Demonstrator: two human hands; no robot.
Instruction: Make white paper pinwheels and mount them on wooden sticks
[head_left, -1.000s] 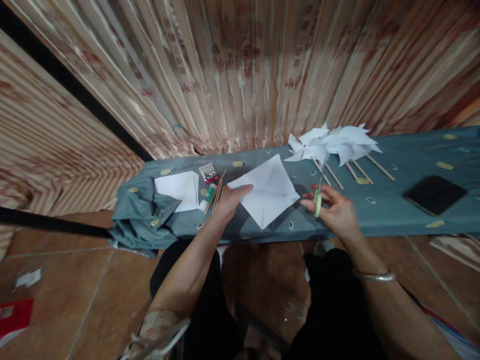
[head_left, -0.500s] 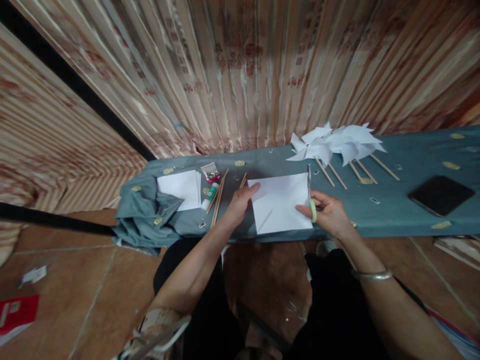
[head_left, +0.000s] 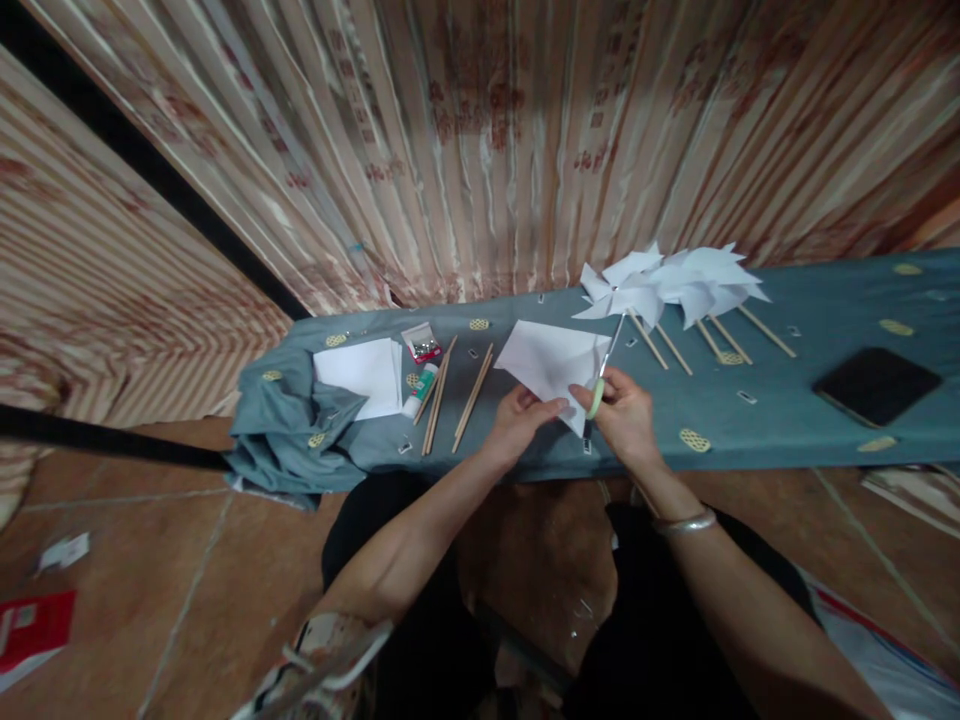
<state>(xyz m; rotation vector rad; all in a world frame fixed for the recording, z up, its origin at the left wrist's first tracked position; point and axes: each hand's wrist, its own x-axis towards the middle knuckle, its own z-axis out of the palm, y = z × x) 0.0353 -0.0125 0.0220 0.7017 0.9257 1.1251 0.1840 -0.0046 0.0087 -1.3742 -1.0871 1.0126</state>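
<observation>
Head cam: just below ctr. of frame, a white sheet [head_left: 553,352] is over the grey-green cloth [head_left: 780,425], creased & bent, w/ one corner pointing down toward the cloth's near edge. Left hand [head_left: 523,422], lower middle of frame, has its fingers nearly closed — thumb on top of the paper — pinching the sheet's lower edge. Right hand [head_left: 625,412], a bit right of ctr., has its fingers curled round the green handles of the scissors [head_left: 598,398], blades pointing up & slightly right by the sheet's right side; can't tell if they're cutting in or only alongside. Silver bangle [head_left: 686,523] on the right wrist. Left of ctr., thin sticks [head_left: 472,398] lie in two bunches, the left one beside a green-and-white glue stick [head_left: 420,390]; just above that, a small open box [head_left: 421,343] w/ shiny bits inside, then a paper stack [head_left: 364,375] farther left, partly under bunched cloth. Upper right of the hands, white pinwheels [head_left: 634,288] on sticks lie overlapping — a dark flat slab [head_left: 877,385] near frame's right edge. Striped curtain [head_left: 480,150] fills the top.
</observation>
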